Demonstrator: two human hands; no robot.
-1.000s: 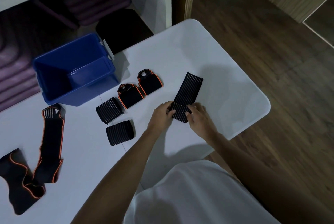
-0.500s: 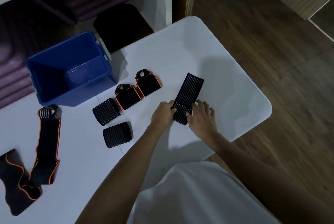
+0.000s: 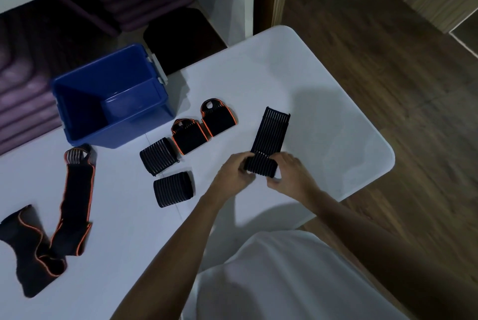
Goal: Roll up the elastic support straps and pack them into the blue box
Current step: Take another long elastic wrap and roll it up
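**Roll on ribbed strap has grown; box holds no rolls yet**

Desk [image 3: 323,81] left to right: long orange-trimmed strap [image 3: 75,198] lies unrolled at the left edge. Blue box [image 3: 77,118] stands behind it, with no strap visible inside. Four rolled straps sit just right of the box, none packed.

Left hand [image 3: 232,173] and right hand [image 3: 289,173] each curl fingers round an end of the roll on the ribbed strap [image 3: 271,133]. Versus a second ago the roll is fatter and the flat tail shorter. Right hand's fingers, splayed flat half a second back, are curled again. So rolling is roughly half done; packing not started.

Orientation: the strap's long axis runs away from the person, tilted slightly right at the far end. Roll sits at the near end, its axis crosswise, left-right between the hands. Free end points to the desk's far right corner.
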